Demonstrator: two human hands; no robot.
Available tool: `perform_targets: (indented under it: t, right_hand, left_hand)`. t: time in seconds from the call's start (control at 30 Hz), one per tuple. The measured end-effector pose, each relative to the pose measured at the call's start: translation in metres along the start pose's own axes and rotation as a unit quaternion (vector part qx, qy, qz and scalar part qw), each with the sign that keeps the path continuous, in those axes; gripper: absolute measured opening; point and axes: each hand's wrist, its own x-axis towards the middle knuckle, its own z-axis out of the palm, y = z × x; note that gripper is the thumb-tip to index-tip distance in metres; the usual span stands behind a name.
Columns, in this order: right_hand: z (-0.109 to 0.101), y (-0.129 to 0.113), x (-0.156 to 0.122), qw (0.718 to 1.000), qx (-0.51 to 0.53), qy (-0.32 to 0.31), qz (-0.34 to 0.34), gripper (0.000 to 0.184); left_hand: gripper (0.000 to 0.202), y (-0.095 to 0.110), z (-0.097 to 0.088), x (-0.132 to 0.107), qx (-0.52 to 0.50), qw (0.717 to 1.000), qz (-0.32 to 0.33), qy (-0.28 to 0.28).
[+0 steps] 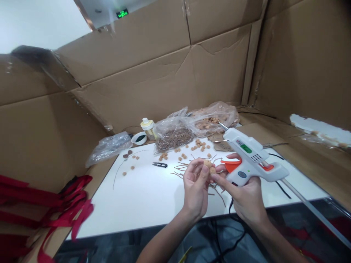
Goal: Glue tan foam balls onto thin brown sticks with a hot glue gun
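Observation:
My left hand point(196, 186) is closed, its thumb and fingers pinching a small tan ball point(207, 163). A second tan ball point(212, 170) sits against it, where the fingertips of my right hand point(248, 193) meet it. The right hand is also wrapped round the handle of a white glue gun point(248, 153) with an orange trigger, its nozzle pointing up and to the left. A long clear glue stick point(315, 212) sticks out of its back end. Thin brown twigs point(181, 166) lie on the white table behind and below my hands.
Loose tan balls point(199, 145) and black thread snips point(159, 165) lie on the table point(131, 204). Behind stand a bag of twigs point(175, 137), a bag of balls point(216, 117), a white bowl point(139, 138) and a bottle point(148, 127). Red ribbons point(74, 204) hang at left; cardboard walls point(153, 84) enclose the table.

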Motion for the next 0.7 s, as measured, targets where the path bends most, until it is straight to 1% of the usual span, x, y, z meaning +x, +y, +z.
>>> perform_targets:
  t: [0.1,0.2,0.33,0.43,0.5,0.57,0.7]
  right_hand:
    - [0.002,0.001,-0.001,1.000,0.001,0.005,0.001,0.063]
    - [0.003,0.001,-0.002,0.999,-0.030,0.030,-0.012,0.062]
    - [0.006,-0.006,-0.005,0.997,-0.062,0.045,-0.030,0.052]
    - [0.003,-0.017,-0.006,0.996,-0.078,0.032,-0.040,0.046]
    - [-0.006,-0.025,-0.006,0.997,-0.066,0.011,-0.047,0.041]
    - [-0.021,-0.032,-0.005,0.996,-0.073,-0.016,-0.053,0.031]
    - [-0.060,-0.039,-0.011,0.979,-0.199,-0.038,-0.028,0.021]
  left_hand:
    - [0.031,-0.001,0.001,-0.001,-0.021,1.000,-0.006,0.001]
    - [0.032,0.000,0.002,-0.002,-0.044,0.999,-0.013,0.005]
    - [0.031,0.003,0.003,-0.004,-0.058,0.998,-0.015,0.015]
    - [0.031,0.009,0.002,-0.005,-0.066,0.998,-0.013,0.020]
    - [0.033,0.015,-0.002,-0.003,-0.073,0.997,-0.001,0.024]
    - [0.036,0.024,-0.007,0.001,-0.073,0.997,0.025,0.033]
    - [0.034,0.046,-0.018,0.013,-0.043,0.995,0.087,0.036]
